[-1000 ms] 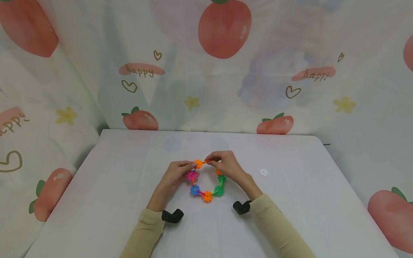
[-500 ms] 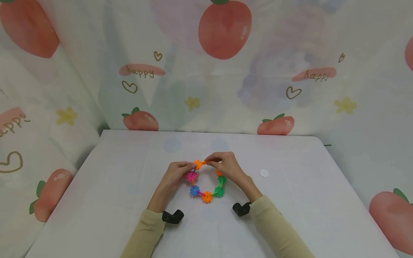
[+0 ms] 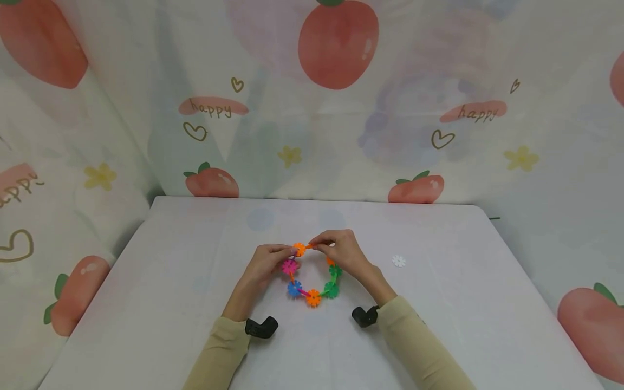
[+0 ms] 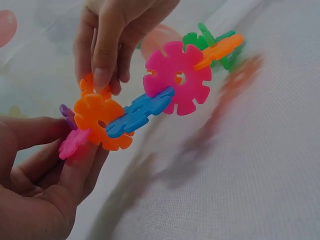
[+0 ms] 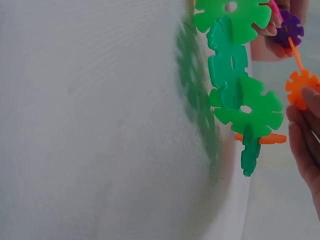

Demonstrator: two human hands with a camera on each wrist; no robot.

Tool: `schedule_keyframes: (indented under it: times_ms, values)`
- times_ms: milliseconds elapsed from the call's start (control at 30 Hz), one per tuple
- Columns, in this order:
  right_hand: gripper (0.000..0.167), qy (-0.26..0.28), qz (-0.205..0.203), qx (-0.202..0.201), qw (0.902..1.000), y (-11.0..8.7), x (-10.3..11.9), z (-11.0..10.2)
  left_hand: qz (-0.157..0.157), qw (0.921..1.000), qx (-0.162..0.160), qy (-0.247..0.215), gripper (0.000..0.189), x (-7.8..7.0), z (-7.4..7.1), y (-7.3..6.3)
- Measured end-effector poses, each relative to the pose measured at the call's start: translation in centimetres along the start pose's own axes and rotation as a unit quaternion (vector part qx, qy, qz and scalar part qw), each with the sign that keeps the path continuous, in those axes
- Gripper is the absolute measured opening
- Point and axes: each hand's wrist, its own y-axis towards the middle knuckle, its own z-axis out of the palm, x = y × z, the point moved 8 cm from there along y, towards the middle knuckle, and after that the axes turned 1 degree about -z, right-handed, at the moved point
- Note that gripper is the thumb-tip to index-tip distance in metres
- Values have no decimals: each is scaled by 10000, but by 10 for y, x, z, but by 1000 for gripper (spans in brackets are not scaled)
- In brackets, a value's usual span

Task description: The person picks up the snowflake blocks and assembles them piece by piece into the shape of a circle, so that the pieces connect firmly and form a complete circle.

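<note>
A curved chain of toothed plastic snowflake discs [image 3: 294, 288], in orange, pink, blue and green, lies between my hands in the head view. At its far left, my left hand [image 3: 264, 266] pinches linked discs; the left wrist view shows a purple disc [image 4: 67, 115] and a small pink disc [image 4: 75, 143] at its fingers. My right hand [image 3: 345, 251] pinches an orange disc [image 5: 299, 86] joined edge-on to the purple one. A larger orange disc [image 4: 95, 114] links on to a blue disc [image 4: 140, 114] and a pink disc [image 4: 175, 80]. Green discs [image 5: 250, 107] hang near my right hand, ending with an orange crosspiece.
A single white snowflake disc [image 3: 398, 261] lies on the white tabletop [image 3: 439, 325], to the right of my right hand. Black wrist cameras [image 3: 261, 327] jut inward from both sleeves. A fruit-printed curtain [image 3: 336, 141] stands behind the table and along its sides.
Both hands keep their grips at the top of the chain with hardly any movement. The orange piece at the right fingertips shows slightly less than a second ago.
</note>
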Motion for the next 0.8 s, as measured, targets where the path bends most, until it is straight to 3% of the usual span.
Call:
schedule_keyframes:
  times_ms: [400, 633, 800]
  values:
    - [10, 134, 116, 55, 9998, -2, -1, -1, -39, 9999, 106, -111, 32, 3, 7, 2]
    - [10, 26, -331, -44, 9994, -3, 2, -2, -31, 10000, 70, -36, 30, 3, 11, 1]
    - [10, 48, -303, -80, 9995, -3, 1, -1, 56, 9998, 186, -50, 31, -1, 14, 0]
